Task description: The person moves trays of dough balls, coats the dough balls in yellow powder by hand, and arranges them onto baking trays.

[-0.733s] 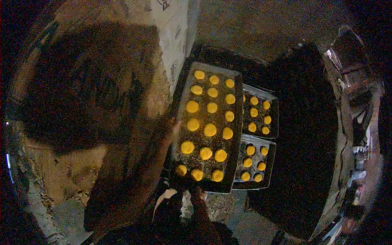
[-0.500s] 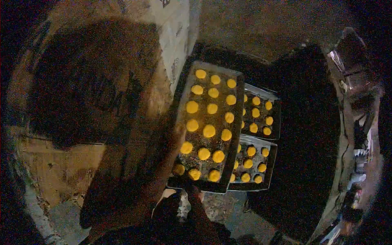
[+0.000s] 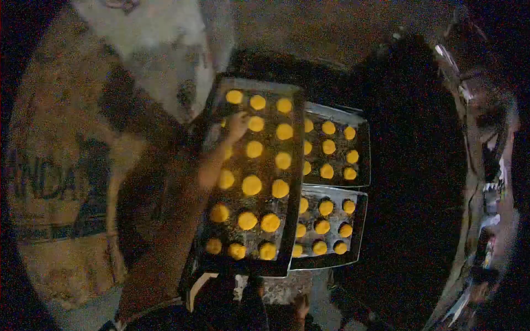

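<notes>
A long dark tray (image 3: 265,207) holds rows of round yellow pieces (image 3: 252,185). My left hand (image 3: 237,128) reaches over its upper left part, with the fingertips beside a yellow piece (image 3: 255,124). Blur hides whether those fingers are apart or pressed together. The forearm covers part of the tray's left column. Low in the view, below the tray's near edge, is what looks like my right hand (image 3: 301,308), small and dark. Its fingers are too dim to read, and it does not visibly touch the tray.
Two smaller trays, an upper (image 3: 338,150) and a lower (image 3: 333,220), hold more yellow pieces to the right of the long tray. Brown cardboard with dark lettering (image 3: 47,179) lies at the left. A pale sheet (image 3: 165,55) stands behind. Crumpled bright items line the right edge.
My left arm has swung up and right, and its hand now hangs over the long tray's upper part. The trays appear further left in view, and more lettering shows on the cardboard.
</notes>
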